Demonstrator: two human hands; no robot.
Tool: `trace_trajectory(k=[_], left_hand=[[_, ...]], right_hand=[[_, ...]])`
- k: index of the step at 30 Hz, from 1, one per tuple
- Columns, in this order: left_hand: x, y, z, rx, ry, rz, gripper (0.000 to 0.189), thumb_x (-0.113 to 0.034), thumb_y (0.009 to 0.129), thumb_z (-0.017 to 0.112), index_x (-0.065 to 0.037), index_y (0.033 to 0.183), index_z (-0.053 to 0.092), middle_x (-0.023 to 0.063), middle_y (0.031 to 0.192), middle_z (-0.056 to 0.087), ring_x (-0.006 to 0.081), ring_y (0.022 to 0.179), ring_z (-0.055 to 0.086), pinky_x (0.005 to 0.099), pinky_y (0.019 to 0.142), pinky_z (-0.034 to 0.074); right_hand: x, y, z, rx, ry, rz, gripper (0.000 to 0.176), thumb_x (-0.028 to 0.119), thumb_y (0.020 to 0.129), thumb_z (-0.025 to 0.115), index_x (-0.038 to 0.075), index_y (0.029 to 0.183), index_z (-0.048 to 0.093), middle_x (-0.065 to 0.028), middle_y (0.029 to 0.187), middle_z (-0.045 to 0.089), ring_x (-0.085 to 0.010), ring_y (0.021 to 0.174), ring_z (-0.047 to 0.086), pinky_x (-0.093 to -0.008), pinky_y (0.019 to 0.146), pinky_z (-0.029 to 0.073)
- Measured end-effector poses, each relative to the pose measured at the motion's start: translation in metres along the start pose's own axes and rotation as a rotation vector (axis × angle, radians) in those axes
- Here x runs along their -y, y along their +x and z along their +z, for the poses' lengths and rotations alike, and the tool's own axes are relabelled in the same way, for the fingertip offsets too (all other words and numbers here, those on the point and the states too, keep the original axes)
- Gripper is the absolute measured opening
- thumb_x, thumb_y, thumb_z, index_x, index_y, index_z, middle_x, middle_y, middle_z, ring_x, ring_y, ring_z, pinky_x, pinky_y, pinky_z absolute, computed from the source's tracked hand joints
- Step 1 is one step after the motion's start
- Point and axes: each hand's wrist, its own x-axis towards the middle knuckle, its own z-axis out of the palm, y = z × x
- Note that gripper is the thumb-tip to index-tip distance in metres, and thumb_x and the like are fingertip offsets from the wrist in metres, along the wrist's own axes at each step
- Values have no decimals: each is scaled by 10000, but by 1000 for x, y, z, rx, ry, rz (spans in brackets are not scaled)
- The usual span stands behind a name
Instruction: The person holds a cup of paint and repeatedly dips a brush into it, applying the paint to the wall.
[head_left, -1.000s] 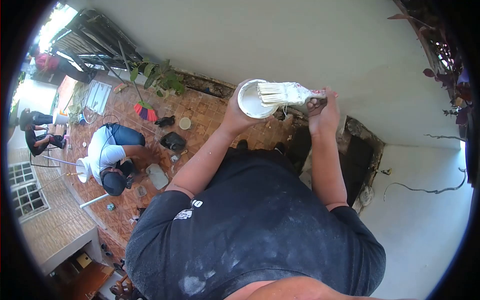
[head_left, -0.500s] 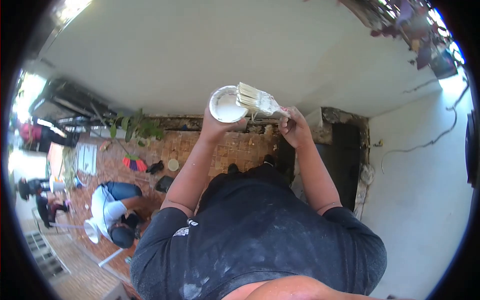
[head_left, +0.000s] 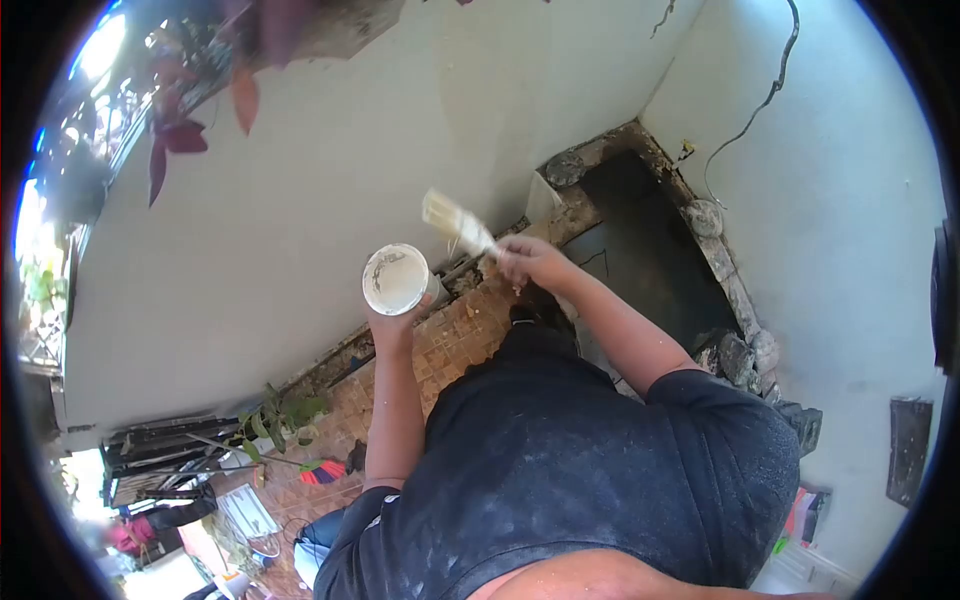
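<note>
My left hand [head_left: 398, 327] is wrapped around a white paint bucket [head_left: 369, 289], holding it up from below and behind. White paint [head_left: 400, 284] shows inside it, and the rim is smeared. In my right hand [head_left: 530, 262], closed on its handle, is a wide paintbrush [head_left: 458, 222] with pale bristles pointing up and left. The brush is apart from the bucket, up and to its right, in front of the light wall [head_left: 330, 190]. Motion blurs the brush a little.
A dark, stone-edged pond or pit [head_left: 650, 250] lies to the right by the corner. Below the wall are tiled floor [head_left: 440, 350] and a green plant [head_left: 285, 415]. A striped broom head [head_left: 323, 471] lies lower left. Reddish leaves [head_left: 180, 137] hang upper left; a cable [head_left: 765, 100] runs down the right wall.
The brush has come away from over the bucket's rim and now stands apart from it. My view has turned rightward, showing more of the pond. The crouching person is mostly hidden.
</note>
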Motion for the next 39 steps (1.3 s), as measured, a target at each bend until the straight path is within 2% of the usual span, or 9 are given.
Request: trace_trajectory(k=[1, 4, 6, 9, 17, 22, 30, 36, 39], left_hand=[[4, 1, -2, 13, -4, 10, 907, -98, 556, 895, -16, 1336, 440, 81, 1240, 558, 209, 1165, 536, 353, 1010, 431], [17, 11, -3, 16, 24, -17, 917, -72, 556, 882, -23, 1350, 427, 74, 1253, 551, 211, 1169, 534, 354, 1011, 430], [26, 18, -1, -19, 36, -75, 899, -36, 563, 864, -37, 1351, 430, 67, 1263, 545, 214, 1169, 534, 358, 1003, 436], [35, 23, -3, -86, 122, -86, 833, 35, 641, 767, -38, 1386, 402, 90, 1306, 526, 248, 1217, 510, 396, 1039, 397], [57, 52, 15, -161, -4, 35, 781, 8, 692, 746, -31, 1387, 392, 125, 1307, 523, 289, 1230, 502, 445, 1067, 370], [52, 70, 34, -202, -18, 127, 812, -69, 700, 779, -38, 1400, 371, 136, 1308, 517, 325, 1228, 501, 486, 1035, 408], [16, 79, 50, -50, -54, 90, 910, -204, 665, 842, -51, 1413, 347, 124, 1312, 501, 345, 1225, 506, 526, 1000, 442], [23, 76, 37, -86, -29, 76, 926, -205, 653, 851, -52, 1414, 346, 140, 1305, 517, 342, 1228, 505, 515, 1010, 438], [33, 75, 40, -146, -102, 43, 976, -204, 601, 891, -61, 1407, 360, 136, 1288, 538, 326, 1212, 522, 479, 1024, 428]], right_hand=[[6, 3, -8, -123, -40, -31, 266, 195, 916, 608, 36, 1128, 587, -13, 858, 579, -88, 739, 519, -270, 662, 455], [27, 24, -53, -720, -592, -459, 281, 232, 918, 605, 26, 1109, 595, -71, 839, 637, -188, 720, 594, -336, 687, 490], [51, 39, -100, -999, -790, -469, 290, 262, 910, 602, 20, 1070, 590, -167, 873, 669, -343, 788, 648, -413, 741, 505], [119, 50, -155, -1128, -1071, -352, 282, 315, 908, 581, 40, 971, 589, -225, 902, 659, -427, 899, 622, -510, 782, 488], [234, 96, -201, -1049, -1192, -446, 253, 277, 882, 599, 50, 992, 624, -210, 878, 672, -415, 883, 626, -498, 775, 489], [205, 114, -212, -1005, -1068, -486, 222, 241, 876, 584, 34, 946, 622, -201, 855, 677, -406, 854, 639, -496, 772, 501], [175, 124, -231, -1017, -1099, -354, 236, 252, 861, 611, 24, 923, 631, -197, 837, 673, -408, 822, 643, -498, 744, 502], [244, 89, -170, -1069, -599, -867, 247, 263, 868, 660, 25, 934, 656, -147, 688, 637, -360, 645, 619, -386, 601, 488], [238, 114, -179, -1130, -615, -1118, 241, 242, 903, 654, 14, 979, 653, -110, 682, 592, -145, 603, 488, -278, 611, 440]])
